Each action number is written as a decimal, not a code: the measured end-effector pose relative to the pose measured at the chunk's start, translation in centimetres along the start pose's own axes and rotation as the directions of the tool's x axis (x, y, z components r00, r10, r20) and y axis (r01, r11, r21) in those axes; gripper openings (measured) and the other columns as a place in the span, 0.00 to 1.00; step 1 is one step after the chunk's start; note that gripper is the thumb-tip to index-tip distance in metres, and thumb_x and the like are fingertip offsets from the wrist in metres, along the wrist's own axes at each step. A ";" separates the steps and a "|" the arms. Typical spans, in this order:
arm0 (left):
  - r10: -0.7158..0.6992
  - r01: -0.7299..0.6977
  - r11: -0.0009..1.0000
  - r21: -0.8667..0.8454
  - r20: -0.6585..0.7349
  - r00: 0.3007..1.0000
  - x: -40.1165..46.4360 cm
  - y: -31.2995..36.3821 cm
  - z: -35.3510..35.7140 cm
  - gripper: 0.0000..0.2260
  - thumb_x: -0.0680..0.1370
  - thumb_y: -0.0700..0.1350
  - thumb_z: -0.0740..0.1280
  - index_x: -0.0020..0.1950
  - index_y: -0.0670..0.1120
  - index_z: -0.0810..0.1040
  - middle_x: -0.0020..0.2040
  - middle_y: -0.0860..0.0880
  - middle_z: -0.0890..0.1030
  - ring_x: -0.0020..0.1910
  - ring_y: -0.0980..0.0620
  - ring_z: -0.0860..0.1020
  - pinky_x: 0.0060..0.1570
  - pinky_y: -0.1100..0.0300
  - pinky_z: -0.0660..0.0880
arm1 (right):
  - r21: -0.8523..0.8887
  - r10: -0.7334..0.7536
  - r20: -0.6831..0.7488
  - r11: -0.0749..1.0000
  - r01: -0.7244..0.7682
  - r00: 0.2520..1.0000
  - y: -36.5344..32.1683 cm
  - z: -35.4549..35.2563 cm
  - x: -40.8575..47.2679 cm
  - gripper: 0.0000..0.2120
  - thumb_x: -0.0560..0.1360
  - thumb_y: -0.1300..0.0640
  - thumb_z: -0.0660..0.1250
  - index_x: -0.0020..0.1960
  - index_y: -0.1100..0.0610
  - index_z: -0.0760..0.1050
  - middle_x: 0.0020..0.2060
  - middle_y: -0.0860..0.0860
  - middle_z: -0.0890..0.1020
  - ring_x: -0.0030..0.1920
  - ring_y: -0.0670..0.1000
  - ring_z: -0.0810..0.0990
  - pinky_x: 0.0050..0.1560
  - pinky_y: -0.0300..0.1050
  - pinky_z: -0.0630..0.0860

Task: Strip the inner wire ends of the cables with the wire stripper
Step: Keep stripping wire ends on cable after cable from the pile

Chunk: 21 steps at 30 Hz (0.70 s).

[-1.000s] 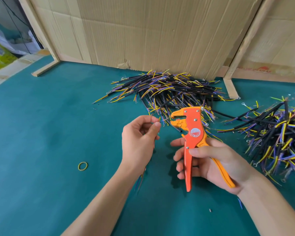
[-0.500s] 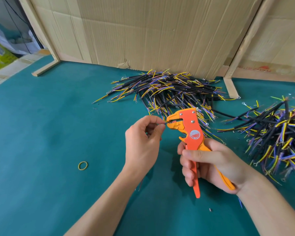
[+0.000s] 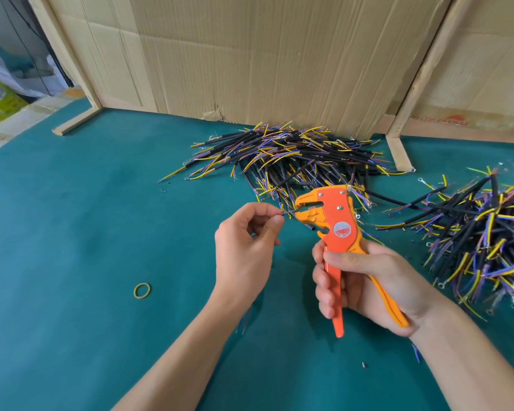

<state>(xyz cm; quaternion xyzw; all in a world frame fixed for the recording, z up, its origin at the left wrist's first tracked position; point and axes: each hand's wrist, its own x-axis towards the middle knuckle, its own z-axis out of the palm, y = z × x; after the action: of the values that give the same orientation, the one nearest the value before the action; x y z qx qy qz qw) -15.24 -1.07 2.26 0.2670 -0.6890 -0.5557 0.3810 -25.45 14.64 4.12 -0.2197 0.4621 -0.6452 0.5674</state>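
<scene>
Thin wire [image 3: 286, 214] pinched by left hand [image 3: 244, 247]; right hand [image 3: 365, 280] grips angular orange plastic stripper [image 3: 336, 226].

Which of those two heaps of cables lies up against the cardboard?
The middle heap, beyond the orange wire stripper: its far edge reaches the cardboard wall. The right heap lies out on the green table.

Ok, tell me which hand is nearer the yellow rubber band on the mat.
Left. The left hand is up and right of the rubber band; the right hand, gripping the wire stripper, is farther right.
</scene>
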 end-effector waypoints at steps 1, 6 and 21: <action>0.001 -0.001 1.000 -0.001 -0.009 1.000 0.0 0.0 0.0 0.09 0.78 0.37 0.71 0.42 0.51 0.81 0.32 0.55 0.80 0.28 0.57 0.76 0.31 0.68 0.71 | -0.005 0.016 0.034 1.000 -0.016 0.999 0.0 -0.2 -0.1 0.16 0.68 0.59 0.78 0.52 0.63 0.78 0.39 0.64 0.77 0.35 0.62 0.78 0.38 0.57 0.78; 0.006 -0.006 1.000 0.018 -0.011 1.000 0.0 0.1 0.0 0.10 0.78 0.37 0.71 0.42 0.51 0.81 0.32 0.57 0.79 0.30 0.57 0.77 0.31 0.68 0.70 | -0.052 0.035 0.047 0.998 -0.032 0.998 0.2 -0.7 0.0 0.17 0.70 0.63 0.75 0.57 0.66 0.77 0.44 0.68 0.78 0.40 0.65 0.79 0.43 0.60 0.79; 0.083 -0.084 0.991 0.106 0.011 0.996 -0.4 0.1 0.2 0.10 0.78 0.35 0.70 0.43 0.51 0.81 0.34 0.57 0.79 0.31 0.57 0.76 0.36 0.66 0.74 | -0.097 0.019 0.038 0.995 -0.016 0.999 0.1 0.0 0.1 0.05 0.74 0.63 0.71 0.45 0.61 0.75 0.35 0.60 0.74 0.33 0.59 0.75 0.35 0.54 0.77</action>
<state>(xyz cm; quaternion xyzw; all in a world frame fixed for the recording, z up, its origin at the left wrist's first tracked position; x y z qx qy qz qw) -15.18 -0.60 2.28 0.2559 -0.7294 -0.5027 0.3869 -25.45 14.59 4.02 -0.2554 0.4837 -0.6127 0.5705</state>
